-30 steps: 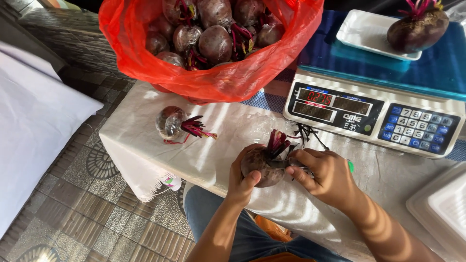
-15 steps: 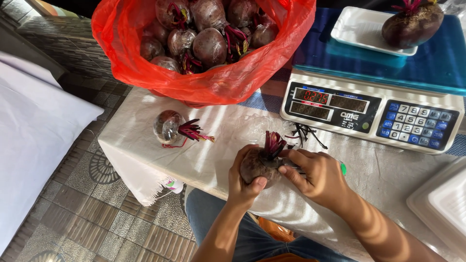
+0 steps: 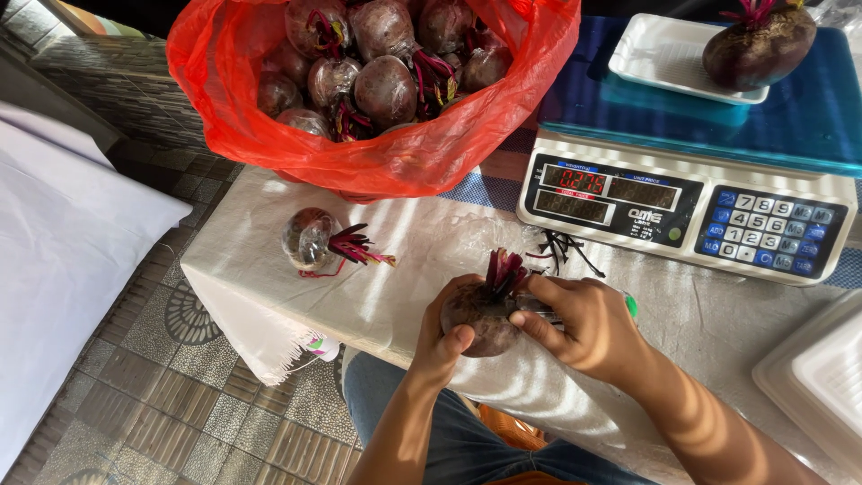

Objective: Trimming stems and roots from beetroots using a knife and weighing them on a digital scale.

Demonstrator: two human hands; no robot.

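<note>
Barely shifted, both hands grip the beetroot; its right side and underside stay hidden.

A small produce stall or home selling spot; a digital price scale on the cloth-covered desk; a red bag of beetroots; white foam trays; tiled floor.

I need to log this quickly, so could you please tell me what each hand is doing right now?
Left hand: closed on the round dark purple beetroot.
Right hand: closed around a small green-handled tool, touching that beetroot.
</note>
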